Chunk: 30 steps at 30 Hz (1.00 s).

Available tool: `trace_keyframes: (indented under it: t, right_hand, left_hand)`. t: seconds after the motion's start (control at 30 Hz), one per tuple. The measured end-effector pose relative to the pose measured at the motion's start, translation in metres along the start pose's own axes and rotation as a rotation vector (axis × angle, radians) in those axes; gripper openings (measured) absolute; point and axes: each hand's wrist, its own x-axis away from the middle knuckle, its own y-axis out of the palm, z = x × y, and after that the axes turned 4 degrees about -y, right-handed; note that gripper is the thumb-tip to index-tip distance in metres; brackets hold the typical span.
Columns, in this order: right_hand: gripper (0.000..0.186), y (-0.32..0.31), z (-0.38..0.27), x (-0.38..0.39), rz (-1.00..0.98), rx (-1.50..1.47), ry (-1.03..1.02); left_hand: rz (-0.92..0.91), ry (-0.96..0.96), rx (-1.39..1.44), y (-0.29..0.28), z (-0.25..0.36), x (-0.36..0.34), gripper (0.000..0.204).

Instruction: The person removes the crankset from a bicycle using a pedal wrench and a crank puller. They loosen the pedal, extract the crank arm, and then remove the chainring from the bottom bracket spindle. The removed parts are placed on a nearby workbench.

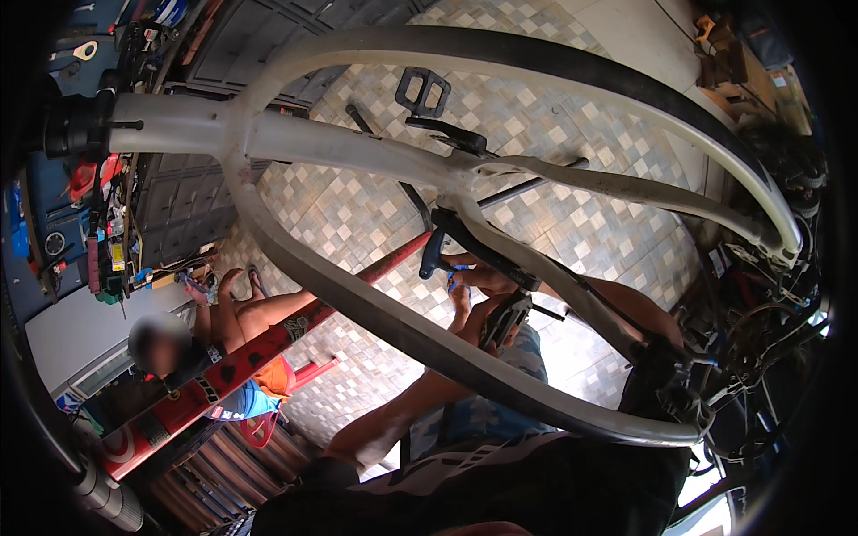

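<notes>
A pale grey bicycle frame (349,147) stretches across the view above my arms. Its near crank arm (487,243) slants down to the right, and a black pedal (507,320) is by its lower end. My left hand (487,319) is closed around that pedal, its fingers partly hidden behind it. Just above, my right hand (490,278) reaches in from the right behind the frame, fingers curled by a tool with a dark handle (433,254). The tool's exact kind is unclear. On the far side, another black pedal (423,93) sits on its crank arm.
A red bicycle frame tube (268,344) crosses at lower left, in front of a seated person (237,330). Tools hang on a blue board (67,214) at left. Dark bicycle parts (760,348) crowd the right. Tiled floor (357,223) lies below.
</notes>
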Motion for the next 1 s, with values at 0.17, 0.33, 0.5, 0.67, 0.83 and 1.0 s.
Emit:
trace_keyframes:
  t: [0.17,0.33,0.5,0.67,0.83,1.0]
  right_hand:
    - [0.054,-0.016,0.012,0.004,-0.062,-0.192,0.455]
    - [0.053,-0.019,0.018,0.002,-0.152,0.263,-0.150]
    - [0.051,-0.013,-0.044,-0.012,-0.177,0.009,0.230]
    - [0.047,-0.014,-0.029,-0.012,-0.202,-0.018,0.213]
    - [0.046,-0.017,-0.028,-0.012,-0.226,-0.055,0.221]
    - [0.046,-0.012,-0.037,-0.018,-0.214,0.075,0.239]
  left_hand:
    - [-0.011,0.016,0.063,0.004,0.010,0.000,0.059]
    - [-0.020,0.042,0.035,0.002,0.018,0.002,0.059]
    - [-0.031,0.053,0.028,0.000,0.012,0.000,0.060]
    - [-0.038,0.047,0.086,-0.003,0.006,0.003,0.058]
    - [-0.030,0.013,0.255,-0.015,0.024,0.015,0.057]
    - [-0.043,0.034,0.217,-0.019,0.031,0.016,0.058]
